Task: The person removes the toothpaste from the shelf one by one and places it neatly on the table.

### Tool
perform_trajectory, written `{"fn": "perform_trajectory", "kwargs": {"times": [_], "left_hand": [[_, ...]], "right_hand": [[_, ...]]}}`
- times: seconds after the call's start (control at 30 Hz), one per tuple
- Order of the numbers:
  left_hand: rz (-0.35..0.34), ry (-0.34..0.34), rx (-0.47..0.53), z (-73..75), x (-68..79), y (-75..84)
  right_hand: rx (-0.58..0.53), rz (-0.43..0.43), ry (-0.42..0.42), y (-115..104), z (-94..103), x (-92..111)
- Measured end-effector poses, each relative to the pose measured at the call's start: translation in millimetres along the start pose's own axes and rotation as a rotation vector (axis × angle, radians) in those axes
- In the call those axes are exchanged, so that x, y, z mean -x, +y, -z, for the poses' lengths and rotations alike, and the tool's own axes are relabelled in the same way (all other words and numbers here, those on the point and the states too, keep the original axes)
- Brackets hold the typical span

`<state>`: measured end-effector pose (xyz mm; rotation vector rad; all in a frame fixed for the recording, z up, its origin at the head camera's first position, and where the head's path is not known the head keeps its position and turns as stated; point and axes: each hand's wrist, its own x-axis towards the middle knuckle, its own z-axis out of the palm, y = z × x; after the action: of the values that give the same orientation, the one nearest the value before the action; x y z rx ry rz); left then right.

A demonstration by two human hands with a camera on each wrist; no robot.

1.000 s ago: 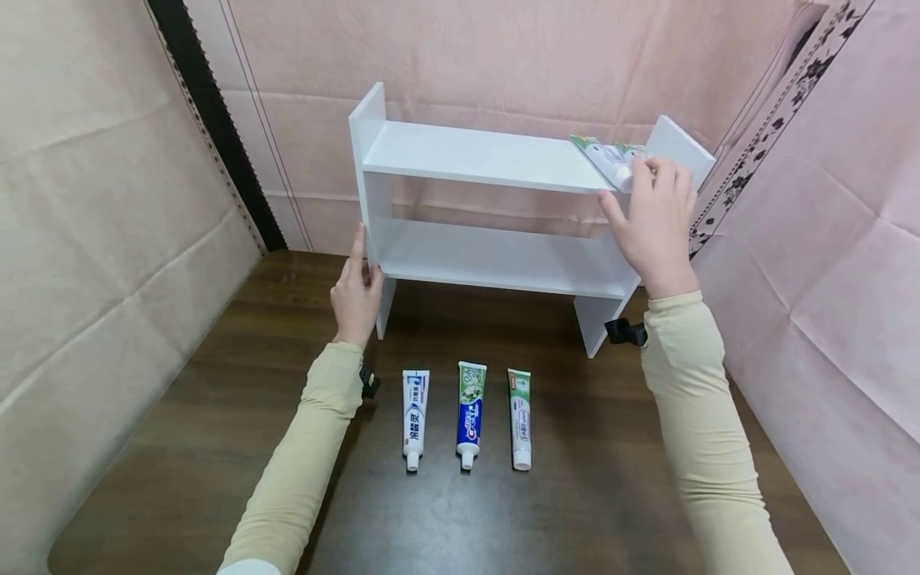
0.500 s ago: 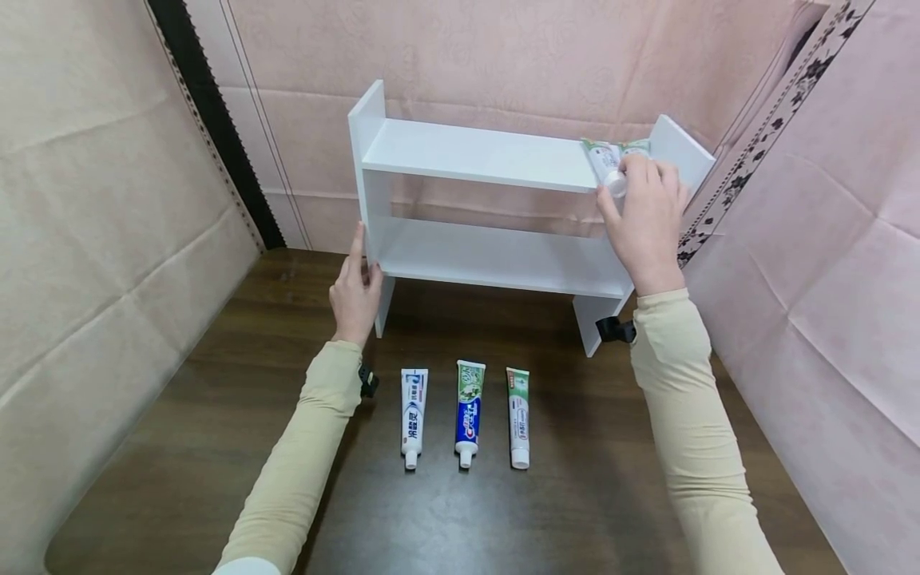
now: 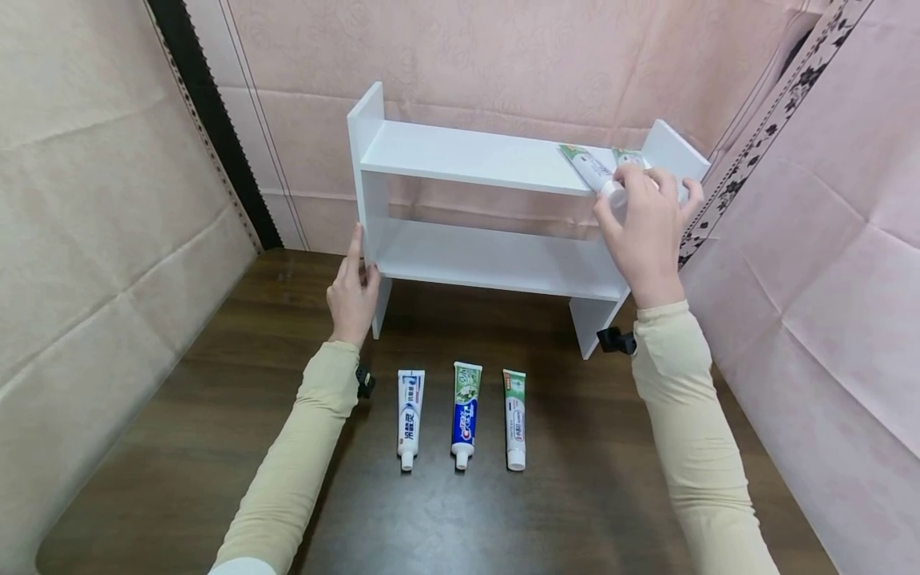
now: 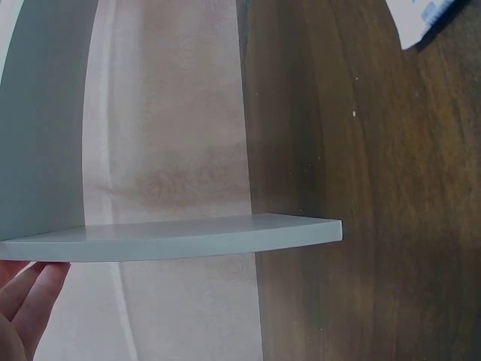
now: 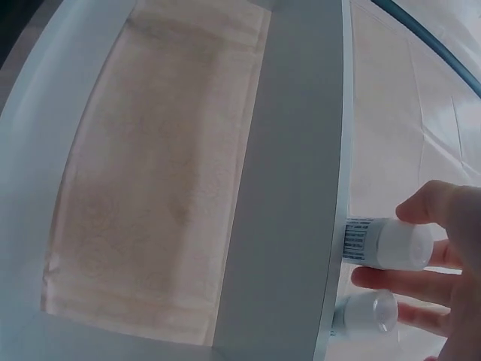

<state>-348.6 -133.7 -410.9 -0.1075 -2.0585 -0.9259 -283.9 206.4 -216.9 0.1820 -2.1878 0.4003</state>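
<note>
My right hand (image 3: pixel 645 231) pinches the white cap end of a green-and-white toothpaste tube (image 3: pixel 591 166) at the top board of a small white shelf (image 3: pixel 460 156). The tube lies slanted, its flat end toward the back left. Beside it on the right, another toothpaste tube (image 3: pixel 628 157) is partly hidden by the hand; in the right wrist view its cap (image 5: pixel 373 312) sticks out past the board edge. My left hand (image 3: pixel 353 299) rests its fingers against the shelf's left side panel, and in the left wrist view fingertips (image 4: pixel 52 278) touch that panel.
In front of the shelf three tubes lie in a row on the dark wooden table (image 3: pixel 273 455): a white-and-blue toothpaste (image 3: pixel 410 415), a green-and-blue toothpaste (image 3: pixel 465 411) and a green-and-white toothpaste (image 3: pixel 515 419). Pink cloth (image 3: pixel 503 56) hangs behind the shelf.
The held tube straightened and shifted right, then its flat end swung back left, apart from the tube beside it. My right hand moved slightly left and its outer fingers spread. The left hand stayed put.
</note>
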Motion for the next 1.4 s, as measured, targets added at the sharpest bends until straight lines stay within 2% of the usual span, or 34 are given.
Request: {"fn": "perform_trajectory", "kwargs": {"times": [0.4,0.57,0.93,1.2,1.4], "left_hand": [[0.007,-0.026,0.016,0.6,1.1,-0.3],[0.006,-0.024,0.015,-0.4,2.7,-0.2],[0.009,-0.023,0.013,-1.1,1.5,-1.3],[0.015,-0.031,0.015,0.6,1.7,-1.5],[0.02,-0.036,0.012,-0.1,2.2,-1.4]], "right_hand": [[-0.072,0.167,0.2,-7,-3.2,18],[-0.125,0.15,0.237,-6,-1.9,25],[-0.161,0.159,0.219,-1,2.0,37],[-0.236,0.088,0.193,1,7.4,51],[-0.313,0.035,0.25,3,14.2,63]]}}
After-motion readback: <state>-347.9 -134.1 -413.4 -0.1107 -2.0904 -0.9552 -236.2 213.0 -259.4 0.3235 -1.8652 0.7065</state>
